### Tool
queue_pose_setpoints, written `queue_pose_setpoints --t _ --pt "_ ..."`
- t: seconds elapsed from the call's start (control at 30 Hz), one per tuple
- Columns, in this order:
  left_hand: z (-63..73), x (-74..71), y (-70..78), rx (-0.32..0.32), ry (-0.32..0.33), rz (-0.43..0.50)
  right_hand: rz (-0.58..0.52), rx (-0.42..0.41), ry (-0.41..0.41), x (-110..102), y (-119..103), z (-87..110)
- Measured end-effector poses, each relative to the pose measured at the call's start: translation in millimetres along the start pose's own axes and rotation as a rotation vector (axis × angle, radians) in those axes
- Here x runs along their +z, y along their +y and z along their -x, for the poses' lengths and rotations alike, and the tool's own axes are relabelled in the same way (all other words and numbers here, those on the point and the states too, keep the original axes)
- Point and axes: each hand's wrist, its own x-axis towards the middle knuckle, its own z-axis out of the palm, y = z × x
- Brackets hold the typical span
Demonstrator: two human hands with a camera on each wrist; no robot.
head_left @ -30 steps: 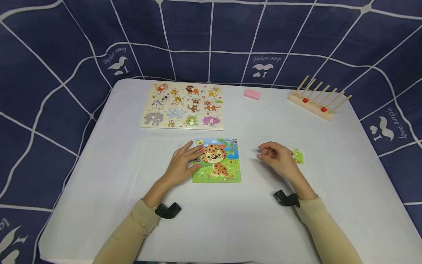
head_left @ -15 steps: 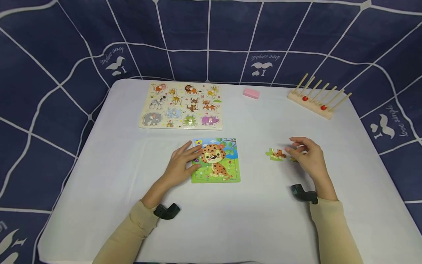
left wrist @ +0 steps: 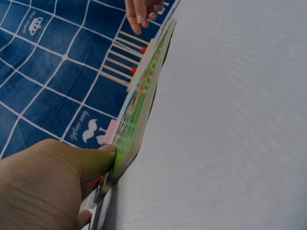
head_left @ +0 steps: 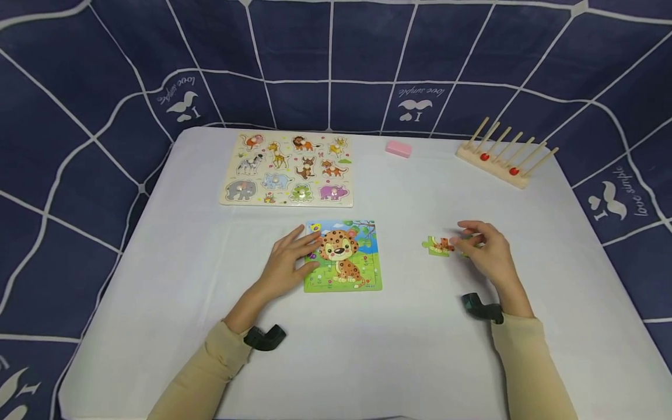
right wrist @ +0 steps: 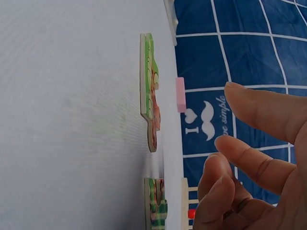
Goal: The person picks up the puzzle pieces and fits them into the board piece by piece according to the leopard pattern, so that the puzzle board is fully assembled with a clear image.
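Note:
A leopard jigsaw puzzle [head_left: 346, 268] lies flat on the white table. My left hand [head_left: 283, 262] rests on its left edge, fingers fairly straight and spread. In the left wrist view, the thumb [left wrist: 98, 160] presses on the puzzle's [left wrist: 141, 110] rim. To the right lies a loose jigsaw piece [head_left: 438, 246] with green and spotted orange print. My right hand [head_left: 488, 248] hovers just right of it, partly hiding a second piece. The right wrist view shows the first piece [right wrist: 148, 86] and the second piece [right wrist: 154, 206] apart from the fingers, which bend loosely and hold nothing.
An animal peg puzzle board [head_left: 289, 169] lies at the back left. Farther right are a pink block [head_left: 399, 149] and a wooden peg rack [head_left: 493, 166] with two red beads. A dark grid-patterned cloth [head_left: 294, 52] hangs behind the table.
My right hand has moved right, from beside the puzzle to over the second jigsaw piece, uncovering the first. In the last half second it has shifted only slightly. The left hand stays on the puzzle.

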Motion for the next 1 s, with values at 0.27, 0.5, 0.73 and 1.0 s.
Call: queue_pose_setpoints --t 0.27,0.5,0.73,1.0 --pt "-0.1 -0.1 -0.7 0.007 -0.003 -0.007 0.029 -0.043 -0.011 3.6 2.0 -0.4" --pt "-0.1 -0.1 -0.6 0.004 -0.005 -0.004 0.042 -0.058 -0.024 6.8 6.0 -2.0" --pt "0.2 0.3 -0.7 0.005 -0.001 -0.006 0.058 -0.054 -0.063 9.7 9.2 -3.2" --pt "0.5 0.0 -0.6 0.012 0.003 -0.004 0.063 -0.017 -0.14 12.5 10.7 -2.8"
